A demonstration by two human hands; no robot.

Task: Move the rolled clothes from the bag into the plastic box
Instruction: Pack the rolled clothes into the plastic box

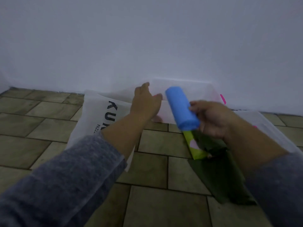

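tiled floor (49, 145); blue roll (180, 107) held.

You're facing a plain white wall (147, 38) meeting a floor (41, 115) of olive-brown rectangular tiles; light dim.

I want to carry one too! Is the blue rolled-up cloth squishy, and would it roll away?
Probably soft yet firm: the blue rolled cloth holds a tube shape in the right hand. Likely light, since one hand lifts it. Being round, it might roll on the tiled floor.
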